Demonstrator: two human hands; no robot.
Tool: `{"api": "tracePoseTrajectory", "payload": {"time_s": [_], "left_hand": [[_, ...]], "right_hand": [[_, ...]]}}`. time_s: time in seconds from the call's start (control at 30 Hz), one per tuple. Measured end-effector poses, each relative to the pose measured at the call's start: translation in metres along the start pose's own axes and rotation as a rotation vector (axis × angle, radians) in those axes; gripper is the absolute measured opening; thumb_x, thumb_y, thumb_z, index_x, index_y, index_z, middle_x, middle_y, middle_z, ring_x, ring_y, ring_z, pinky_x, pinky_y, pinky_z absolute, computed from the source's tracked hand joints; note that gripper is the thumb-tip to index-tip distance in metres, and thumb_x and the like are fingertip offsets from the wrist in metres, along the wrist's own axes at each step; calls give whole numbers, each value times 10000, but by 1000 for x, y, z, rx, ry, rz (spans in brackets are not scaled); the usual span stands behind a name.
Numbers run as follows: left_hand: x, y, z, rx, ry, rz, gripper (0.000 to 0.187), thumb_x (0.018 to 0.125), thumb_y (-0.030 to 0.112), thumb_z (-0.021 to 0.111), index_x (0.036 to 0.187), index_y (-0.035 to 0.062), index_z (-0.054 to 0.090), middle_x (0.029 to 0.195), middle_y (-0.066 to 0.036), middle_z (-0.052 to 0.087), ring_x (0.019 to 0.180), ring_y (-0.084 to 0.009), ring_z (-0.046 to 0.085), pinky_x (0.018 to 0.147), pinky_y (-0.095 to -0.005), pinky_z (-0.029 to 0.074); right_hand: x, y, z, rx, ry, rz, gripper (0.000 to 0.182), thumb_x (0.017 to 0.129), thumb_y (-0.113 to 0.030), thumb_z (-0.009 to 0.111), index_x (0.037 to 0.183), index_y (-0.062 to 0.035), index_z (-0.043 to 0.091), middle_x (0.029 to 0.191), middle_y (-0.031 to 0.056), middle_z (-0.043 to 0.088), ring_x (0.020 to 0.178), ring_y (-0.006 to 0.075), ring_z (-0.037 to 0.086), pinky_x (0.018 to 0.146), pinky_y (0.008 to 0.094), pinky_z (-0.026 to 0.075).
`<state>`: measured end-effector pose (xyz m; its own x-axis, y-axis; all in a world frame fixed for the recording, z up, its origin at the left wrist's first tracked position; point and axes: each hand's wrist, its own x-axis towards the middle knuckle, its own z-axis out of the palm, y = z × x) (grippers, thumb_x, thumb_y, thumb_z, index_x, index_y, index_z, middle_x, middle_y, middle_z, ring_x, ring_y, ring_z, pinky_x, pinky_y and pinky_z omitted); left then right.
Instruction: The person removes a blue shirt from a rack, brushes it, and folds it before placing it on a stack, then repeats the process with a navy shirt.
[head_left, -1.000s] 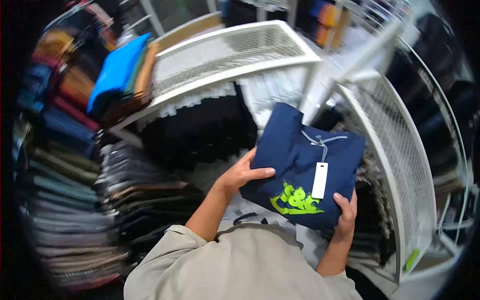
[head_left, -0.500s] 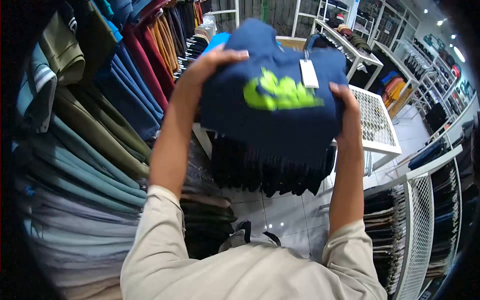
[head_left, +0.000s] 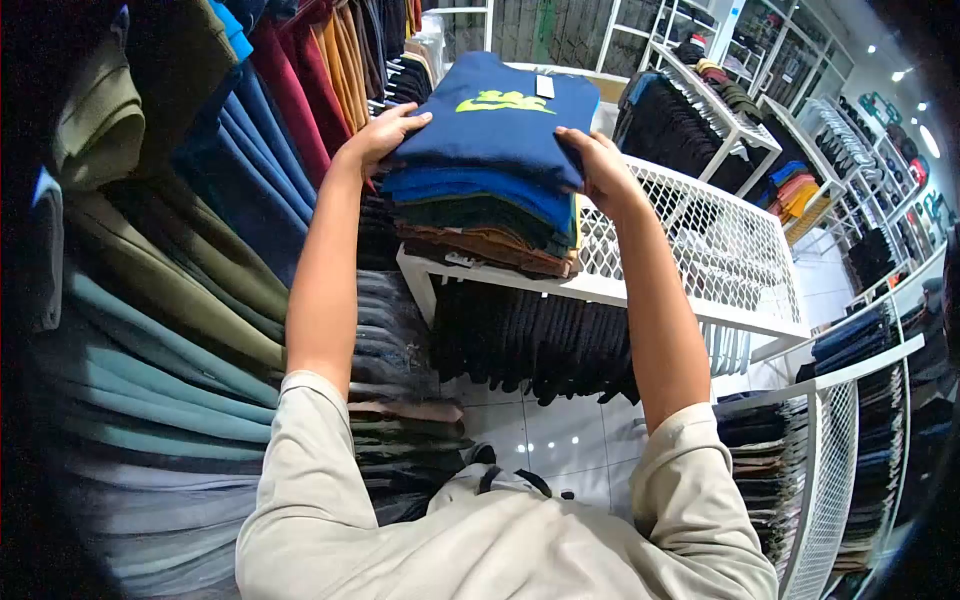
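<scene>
A folded navy sweatshirt (head_left: 500,140) with a lime-green print and a white tag (head_left: 544,86) lies on top of a stack of folded garments (head_left: 490,220) in blue, dark green and brown. My left hand (head_left: 385,138) grips its left edge, thumb on top and the other fingers partly hidden. At the right edge, my right hand (head_left: 600,165) holds the cloth in the same way. The stack stands at the left end of a white mesh-topped rack (head_left: 690,230).
Dark garments (head_left: 530,335) hang beneath the mesh top. Rows of hanging clothes (head_left: 170,400) fill the left side. A white mesh-sided rack (head_left: 830,460) with hanging clothes stands at the lower right. Tiled floor (head_left: 560,440) shows between the racks.
Both hands have lowered the sweatshirt, moving it away and slightly left, from mid-air onto the stack. Its print now lies flatter, and the colourful stack below has come into view.
</scene>
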<state>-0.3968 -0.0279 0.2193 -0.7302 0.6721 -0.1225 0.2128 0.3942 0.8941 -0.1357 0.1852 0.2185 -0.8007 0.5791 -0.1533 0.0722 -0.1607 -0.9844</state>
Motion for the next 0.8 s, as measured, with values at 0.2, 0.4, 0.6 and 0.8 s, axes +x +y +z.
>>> {"api": "tracePoseTrajectory", "payload": {"time_s": [0.2,0.4,0.6,0.8], "left_hand": [[-39,11,8,-133,41,81,695,939,373,728,1458,-12,473,1286,-156,629,1089,-169,625,933,-297,491],[-113,-25,51,26,613,464,467,957,285,706,1313,7,585,655,5,529,588,-76,501,564,-250,409],[-229,-47,212,-178,438,250,227,980,168,662,1155,23,657,667,27,513,604,-43,459,544,-246,385],[-281,-81,380,-78,-221,89,248,955,209,689,1109,16,704,622,-7,570,562,-59,499,542,-257,419]], "right_hand": [[-23,0,8,-161,176,-314,857,933,-245,751,1520,86,221,1228,280,616,1060,236,659,886,313,549],[-101,49,-8,-143,146,-203,850,944,-265,735,1559,12,218,759,38,603,556,77,516,473,239,415],[-216,121,-70,-58,234,-39,550,949,-164,722,1423,-14,488,733,-34,568,573,34,496,486,202,409],[-276,230,-158,-126,482,203,358,952,-168,710,1254,5,624,708,-29,585,563,46,503,500,230,420]]}}
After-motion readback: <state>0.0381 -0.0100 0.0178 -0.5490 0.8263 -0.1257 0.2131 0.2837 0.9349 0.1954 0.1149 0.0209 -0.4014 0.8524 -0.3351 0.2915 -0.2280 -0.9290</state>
